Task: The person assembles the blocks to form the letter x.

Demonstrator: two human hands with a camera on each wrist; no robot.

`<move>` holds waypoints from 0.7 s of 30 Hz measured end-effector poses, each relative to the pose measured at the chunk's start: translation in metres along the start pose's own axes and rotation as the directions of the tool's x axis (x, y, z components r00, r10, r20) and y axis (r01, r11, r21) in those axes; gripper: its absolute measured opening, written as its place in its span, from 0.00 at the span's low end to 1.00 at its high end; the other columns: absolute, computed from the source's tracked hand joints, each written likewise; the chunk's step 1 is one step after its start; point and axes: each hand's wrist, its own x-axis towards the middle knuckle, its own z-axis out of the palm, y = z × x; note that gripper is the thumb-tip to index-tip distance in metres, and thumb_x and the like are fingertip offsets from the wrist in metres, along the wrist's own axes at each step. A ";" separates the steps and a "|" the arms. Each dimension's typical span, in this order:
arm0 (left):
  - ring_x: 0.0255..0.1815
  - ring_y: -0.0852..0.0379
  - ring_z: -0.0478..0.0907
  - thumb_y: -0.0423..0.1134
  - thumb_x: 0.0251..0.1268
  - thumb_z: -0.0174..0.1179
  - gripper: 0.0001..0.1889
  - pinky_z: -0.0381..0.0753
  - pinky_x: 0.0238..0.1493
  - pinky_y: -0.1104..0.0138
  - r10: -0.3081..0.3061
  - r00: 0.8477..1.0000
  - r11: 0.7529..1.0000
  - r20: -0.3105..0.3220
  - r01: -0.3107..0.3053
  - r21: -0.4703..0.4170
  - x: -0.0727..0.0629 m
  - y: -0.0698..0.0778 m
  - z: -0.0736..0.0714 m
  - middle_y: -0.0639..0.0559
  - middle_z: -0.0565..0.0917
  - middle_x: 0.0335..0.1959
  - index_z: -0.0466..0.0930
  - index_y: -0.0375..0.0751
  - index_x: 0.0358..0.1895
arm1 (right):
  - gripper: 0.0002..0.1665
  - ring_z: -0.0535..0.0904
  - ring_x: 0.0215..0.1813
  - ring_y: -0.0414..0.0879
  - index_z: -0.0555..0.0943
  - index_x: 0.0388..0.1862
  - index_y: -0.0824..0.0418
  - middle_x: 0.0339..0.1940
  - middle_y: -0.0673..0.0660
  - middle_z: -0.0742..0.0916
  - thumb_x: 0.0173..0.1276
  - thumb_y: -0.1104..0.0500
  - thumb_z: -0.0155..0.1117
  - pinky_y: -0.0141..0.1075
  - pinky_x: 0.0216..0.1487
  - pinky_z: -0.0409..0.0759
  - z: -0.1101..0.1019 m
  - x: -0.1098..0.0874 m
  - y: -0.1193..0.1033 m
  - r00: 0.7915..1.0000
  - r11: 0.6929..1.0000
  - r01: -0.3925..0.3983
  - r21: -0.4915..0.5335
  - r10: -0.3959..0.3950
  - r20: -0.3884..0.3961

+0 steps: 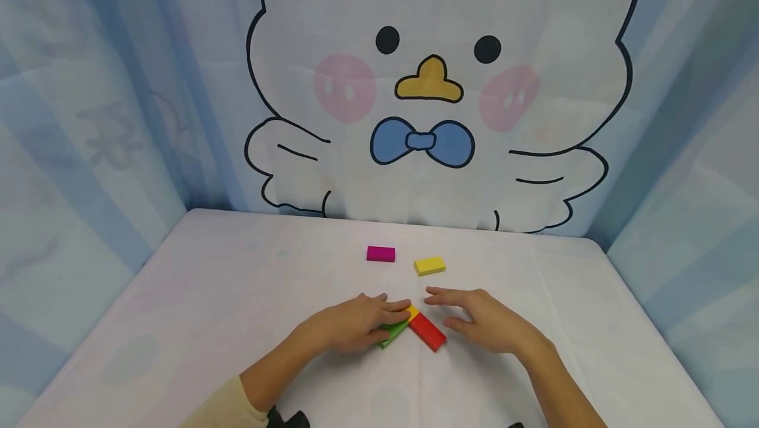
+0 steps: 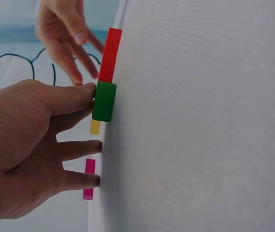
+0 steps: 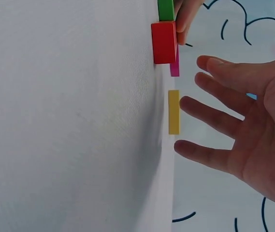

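Note:
A green block (image 1: 394, 334) and a red block (image 1: 427, 332) lie on the white table, their far ends meeting at an angle beside a yellow-orange block (image 1: 413, 313), which the left fingers partly cover. My left hand (image 1: 362, 322) is over the green block, its thumb and fingertips resting on it and on the yellow-orange one. In the left wrist view, the thumb touches the upper edge of the green block (image 2: 104, 101), with the other fingers spread. My right hand (image 1: 495, 319) hovers just right of the red block, fingers extended and holding nothing.
Farther back on the table lie a magenta block (image 1: 381, 254) and a yellow block (image 1: 429, 265). A curtain (image 1: 445, 184) printed with a cartoon bird hangs along the table's far edge, and blue patterned curtains flank both sides.

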 end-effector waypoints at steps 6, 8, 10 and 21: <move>0.82 0.44 0.64 0.44 0.79 0.58 0.29 0.65 0.78 0.43 0.009 1.000 1.000 -0.012 -0.009 -0.010 0.003 -0.001 0.001 0.67 0.63 0.82 0.66 0.60 0.79 | 0.25 0.72 0.77 0.59 0.82 0.69 0.49 0.75 0.53 0.79 0.74 0.61 0.66 0.62 0.73 0.73 -0.004 0.001 0.005 0.999 0.999 -0.022 -0.034 0.020 -0.046; 0.82 0.44 0.64 0.44 0.79 0.58 0.29 0.65 0.78 0.43 0.001 1.000 1.000 -0.013 -0.001 -0.012 0.003 -0.001 0.002 0.67 0.63 0.81 0.67 0.60 0.79 | 0.25 0.73 0.76 0.59 0.82 0.68 0.50 0.74 0.55 0.80 0.74 0.62 0.66 0.62 0.72 0.73 -0.004 0.002 0.006 0.998 0.999 -0.015 -0.039 0.013 -0.061; 0.82 0.44 0.64 0.45 0.79 0.58 0.29 0.65 0.78 0.43 -0.004 1.000 1.000 -0.011 0.004 -0.012 0.003 -0.002 0.002 0.67 0.64 0.81 0.67 0.60 0.79 | 0.25 0.74 0.76 0.60 0.82 0.68 0.51 0.73 0.56 0.81 0.74 0.62 0.66 0.62 0.71 0.74 -0.004 0.004 0.006 0.997 0.999 -0.007 -0.048 0.004 -0.075; 0.81 0.43 0.64 0.45 0.79 0.59 0.29 0.65 0.78 0.41 -0.004 1.000 1.000 0.003 0.004 -0.021 0.003 -0.002 0.001 0.67 0.64 0.81 0.67 0.60 0.79 | 0.22 0.80 0.66 0.61 0.83 0.65 0.55 0.65 0.57 0.85 0.73 0.63 0.68 0.59 0.64 0.81 -0.016 0.022 0.011 0.985 0.999 -0.037 -0.016 0.034 -0.172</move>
